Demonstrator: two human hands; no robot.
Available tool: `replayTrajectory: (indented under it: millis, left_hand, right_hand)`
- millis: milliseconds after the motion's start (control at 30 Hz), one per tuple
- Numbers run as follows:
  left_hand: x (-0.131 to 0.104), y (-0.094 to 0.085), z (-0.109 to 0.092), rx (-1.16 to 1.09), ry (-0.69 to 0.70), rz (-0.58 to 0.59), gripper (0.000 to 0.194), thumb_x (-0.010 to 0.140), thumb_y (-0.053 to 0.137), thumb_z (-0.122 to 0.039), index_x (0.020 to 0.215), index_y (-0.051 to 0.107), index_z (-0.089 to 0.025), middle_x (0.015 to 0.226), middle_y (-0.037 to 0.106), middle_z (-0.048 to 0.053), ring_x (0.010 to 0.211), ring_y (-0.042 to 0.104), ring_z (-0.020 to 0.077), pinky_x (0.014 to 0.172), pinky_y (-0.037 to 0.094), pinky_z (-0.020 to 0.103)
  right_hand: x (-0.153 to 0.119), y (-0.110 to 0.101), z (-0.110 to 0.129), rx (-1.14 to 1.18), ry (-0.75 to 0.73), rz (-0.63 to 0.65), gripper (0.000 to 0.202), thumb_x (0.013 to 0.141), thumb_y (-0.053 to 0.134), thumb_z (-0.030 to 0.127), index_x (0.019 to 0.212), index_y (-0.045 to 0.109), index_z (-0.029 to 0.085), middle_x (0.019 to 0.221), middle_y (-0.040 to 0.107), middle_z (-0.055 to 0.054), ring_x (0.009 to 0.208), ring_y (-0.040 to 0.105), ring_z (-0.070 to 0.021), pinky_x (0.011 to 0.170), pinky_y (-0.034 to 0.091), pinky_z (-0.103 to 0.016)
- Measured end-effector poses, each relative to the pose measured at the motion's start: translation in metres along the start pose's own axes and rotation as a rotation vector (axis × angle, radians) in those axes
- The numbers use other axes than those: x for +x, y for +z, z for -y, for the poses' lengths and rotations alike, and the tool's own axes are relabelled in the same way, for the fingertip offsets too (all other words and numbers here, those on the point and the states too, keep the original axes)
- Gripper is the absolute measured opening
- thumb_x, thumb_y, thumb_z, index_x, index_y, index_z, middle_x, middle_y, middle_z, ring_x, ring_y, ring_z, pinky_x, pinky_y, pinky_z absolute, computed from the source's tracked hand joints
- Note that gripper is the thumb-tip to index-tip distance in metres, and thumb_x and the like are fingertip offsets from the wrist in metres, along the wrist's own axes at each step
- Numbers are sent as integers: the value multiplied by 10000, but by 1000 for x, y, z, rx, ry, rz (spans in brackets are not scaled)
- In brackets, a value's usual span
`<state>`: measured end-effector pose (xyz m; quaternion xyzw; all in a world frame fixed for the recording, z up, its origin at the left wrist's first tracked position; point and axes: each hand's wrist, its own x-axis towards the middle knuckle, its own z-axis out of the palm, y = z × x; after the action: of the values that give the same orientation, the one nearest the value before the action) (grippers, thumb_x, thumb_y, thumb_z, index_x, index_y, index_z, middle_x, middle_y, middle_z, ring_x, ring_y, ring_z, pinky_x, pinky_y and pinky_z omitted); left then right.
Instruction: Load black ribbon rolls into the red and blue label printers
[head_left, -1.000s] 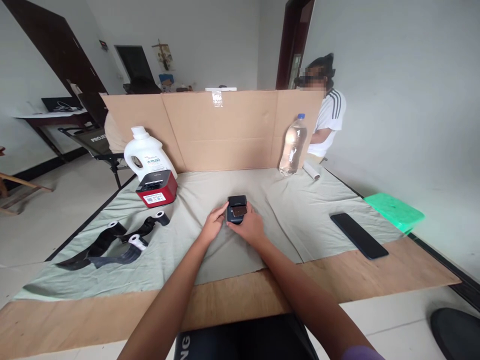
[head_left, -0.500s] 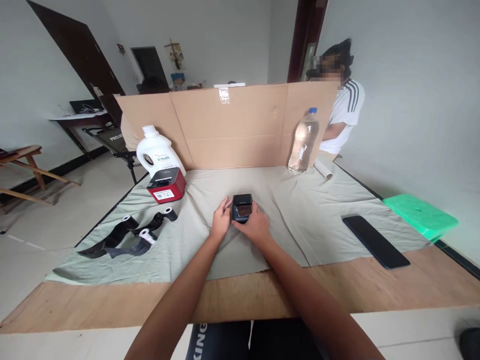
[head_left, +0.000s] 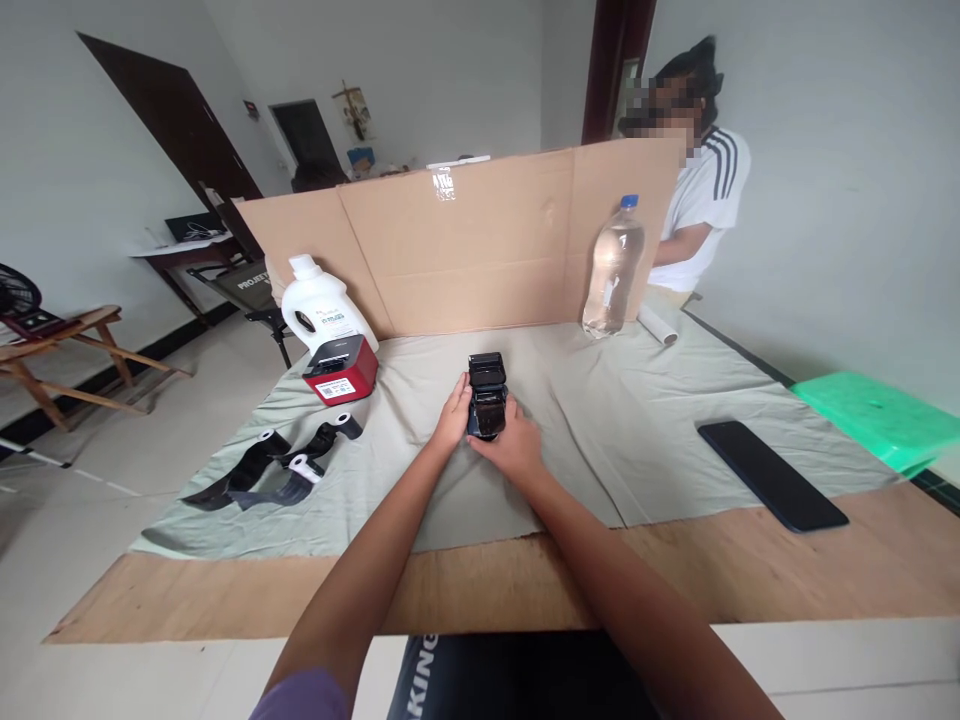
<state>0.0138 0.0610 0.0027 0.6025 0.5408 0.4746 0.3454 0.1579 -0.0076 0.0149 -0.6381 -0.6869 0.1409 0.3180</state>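
Observation:
Near the middle of the cloth lies a small black device (head_left: 488, 418), which looks like a portable printer. Its lid (head_left: 487, 369) is tipped back at the far side, and a brown-black strip hangs over its near part. My left hand (head_left: 453, 412) holds the device along its left side, fingers pressed against it. Around the right side and near corner wraps my right hand (head_left: 511, 440), thumb at the front edge. To the left lie unrolled black paper rolls (head_left: 306, 468), and behind them stands a red and black printer (head_left: 343, 370).
A white jug (head_left: 322, 305) stands behind the red printer. A cardboard screen (head_left: 465, 250) crosses the back, with a water bottle (head_left: 613, 270) and a paper tube (head_left: 658, 325) at right. A black phone-like slab (head_left: 772, 475) lies front right. A person (head_left: 705, 220) is behind the screen.
The device's lid has swung open, away from me, showing its dark inside. My left hand's fingers have shifted slightly along its side. The whole view has shifted a little.

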Motion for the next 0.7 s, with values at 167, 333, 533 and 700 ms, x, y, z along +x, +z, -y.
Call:
replayTrajectory:
  millis: [167,333,533,700]
  left_hand:
    - [1,-11,-14,265,177,-75,430,1025,411,-335,1349,649,-180,1420,642,79,1371,538,203,1197,381,356]
    - [27,-20,-54,718,280,301,310,941,498,-230,1049,783,-288,1133,777,-12,1097,682,197,1019,489,312]
    - [55,2,-91,1056,223,562,231,705,732,-189,895,809,-295,977,792,29,1016,698,258,937,488,318]
    - [60,15,-101,1138,140,692,235,616,756,-147,839,811,-198,916,779,118,838,715,287,790,521,336]
  right_hand:
    - [1,1,-1,3,-2,-3,1010,715,800,580,1500,362,121,1305,641,-211,1139,646,-364,930,475,-432]
    - [1,0,-1,-12,12,18,1019,716,801,597,1497,353,120,1290,648,-200,1128,652,-355,913,481,-410]
    - [3,0,1,-51,30,47,1056,735,790,599,1527,311,91,1327,624,-232,1137,649,-365,942,475,-427]
    - [5,1,0,-56,19,51,1064,732,793,592,1528,312,74,1331,622,-243,1143,646,-398,949,477,-454]
